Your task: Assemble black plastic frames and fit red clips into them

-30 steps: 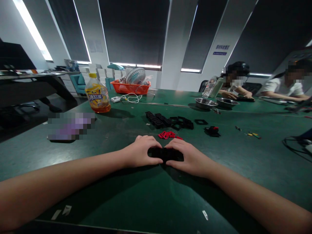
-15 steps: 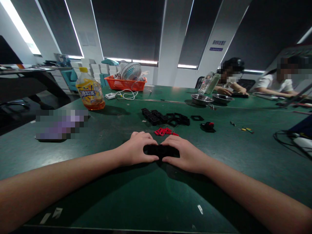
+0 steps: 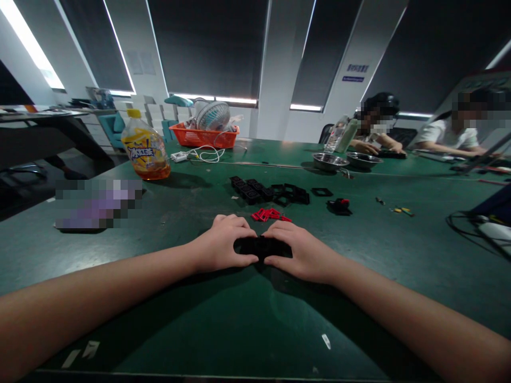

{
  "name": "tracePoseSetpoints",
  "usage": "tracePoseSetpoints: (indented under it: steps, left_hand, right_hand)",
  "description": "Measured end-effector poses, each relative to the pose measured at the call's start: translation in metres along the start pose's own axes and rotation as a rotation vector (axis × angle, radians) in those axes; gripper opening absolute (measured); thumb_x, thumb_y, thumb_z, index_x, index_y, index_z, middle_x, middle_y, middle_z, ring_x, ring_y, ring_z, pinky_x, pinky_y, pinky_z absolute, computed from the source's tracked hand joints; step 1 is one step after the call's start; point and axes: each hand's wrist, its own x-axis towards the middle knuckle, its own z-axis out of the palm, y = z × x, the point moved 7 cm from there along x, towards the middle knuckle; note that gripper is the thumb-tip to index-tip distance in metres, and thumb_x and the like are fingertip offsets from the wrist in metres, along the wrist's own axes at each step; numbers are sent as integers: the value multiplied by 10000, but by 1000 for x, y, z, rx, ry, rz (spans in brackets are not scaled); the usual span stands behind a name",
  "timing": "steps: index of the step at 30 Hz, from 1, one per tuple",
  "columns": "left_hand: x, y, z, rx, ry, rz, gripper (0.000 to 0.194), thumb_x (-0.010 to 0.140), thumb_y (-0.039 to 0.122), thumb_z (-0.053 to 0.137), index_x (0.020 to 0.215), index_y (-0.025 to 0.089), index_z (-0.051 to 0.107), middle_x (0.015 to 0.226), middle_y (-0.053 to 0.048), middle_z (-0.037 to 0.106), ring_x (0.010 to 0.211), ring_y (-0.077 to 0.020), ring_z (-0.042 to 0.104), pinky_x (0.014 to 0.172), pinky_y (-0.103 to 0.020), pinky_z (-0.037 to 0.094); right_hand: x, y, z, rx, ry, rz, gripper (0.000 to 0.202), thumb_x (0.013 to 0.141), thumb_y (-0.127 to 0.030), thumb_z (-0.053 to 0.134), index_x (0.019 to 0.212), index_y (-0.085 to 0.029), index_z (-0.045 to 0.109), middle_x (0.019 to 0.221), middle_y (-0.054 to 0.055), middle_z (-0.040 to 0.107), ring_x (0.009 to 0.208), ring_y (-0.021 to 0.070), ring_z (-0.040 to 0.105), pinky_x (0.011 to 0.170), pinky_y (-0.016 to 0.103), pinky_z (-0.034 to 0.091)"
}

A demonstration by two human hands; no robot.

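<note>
Between both hands, low over the green table (image 3: 239,324), is a black part (image 3: 261,248). My left hand (image 3: 228,242) grips its left side, thumb below and fingers above. On the right side my right hand (image 3: 297,248) holds it the same way, and the fingertips of both hands almost meet. Small red pieces (image 3: 268,215) lie just beyond the hands. Behind them are several black blocks (image 3: 250,191) and a heap of thin black frames (image 3: 290,193). One black frame (image 3: 327,192) lies apart, near a black piece with a red part (image 3: 339,206).
A drink bottle (image 3: 146,149) and a blurred purple object (image 3: 98,206) stand and lie at left. Farther back are an orange basket (image 3: 204,138) with a fan, a white cable (image 3: 209,154) and metal bowls (image 3: 329,161). Two people sit at the far right.
The whole view has shifted very slightly. Both hands keep the same grip on the black part.
</note>
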Motion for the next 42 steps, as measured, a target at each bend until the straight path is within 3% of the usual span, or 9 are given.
tracePoseSetpoints:
  steps: [17, 26, 33, 36, 39, 42]
  left_hand:
    - [0, -1, 1, 2, -5, -15, 344, 804, 400, 706, 1089, 207, 705, 1071, -77, 660, 1046, -296, 554, 952, -466, 347]
    - [0, -3, 3, 14, 12, -10, 353, 805, 440, 705, 1072, 209, 710, 1056, -79, 652, 1034, -294, 545, 957, -474, 346]
    - [-1, -1, 2, 19, 2, -10, 362, 823, 446, 691, 1096, 208, 707, 1057, -75, 647, 1036, -291, 540, 947, -471, 351]
    - [-2, -1, 2, 24, 9, -16, 373, 831, 447, 689, 1111, 201, 700, 1070, -80, 642, 1045, -287, 539, 951, -467, 350]
    - [-3, -1, 3, 24, 7, -20, 380, 834, 438, 693, 1120, 186, 695, 1089, -90, 635, 1058, -290, 539, 960, -473, 346]
    - [-2, -1, 3, 18, -4, -30, 376, 830, 429, 697, 1116, 185, 690, 1102, -92, 632, 1064, -296, 539, 961, -482, 347]
  right_hand:
    - [0, 0, 0, 14, 0, -27, 251, 822, -262, 717, 1034, -135, 673, 1030, 112, 644, 968, 236, 605, 872, 386, 499]
    - [0, -2, 1, 0, -25, -28, 226, 794, -164, 665, 1017, -136, 687, 1028, 109, 639, 961, 230, 609, 873, 374, 505]
    - [1, -3, -4, 5, -42, -52, 277, 829, -261, 671, 1063, -115, 699, 1048, 125, 657, 963, 235, 626, 873, 380, 509]
    - [3, 5, -10, 35, 25, -75, 361, 912, -335, 581, 1179, -108, 664, 1107, 140, 674, 1025, 246, 630, 920, 407, 499]
    - [5, 25, -17, -69, 160, 29, 337, 958, -263, 476, 1199, -112, 657, 1135, 151, 675, 1067, 261, 617, 954, 440, 490]
    - [8, 39, -13, -225, 158, 118, 389, 938, -210, 489, 1286, -85, 609, 1192, 186, 640, 1119, 295, 587, 1011, 489, 464]
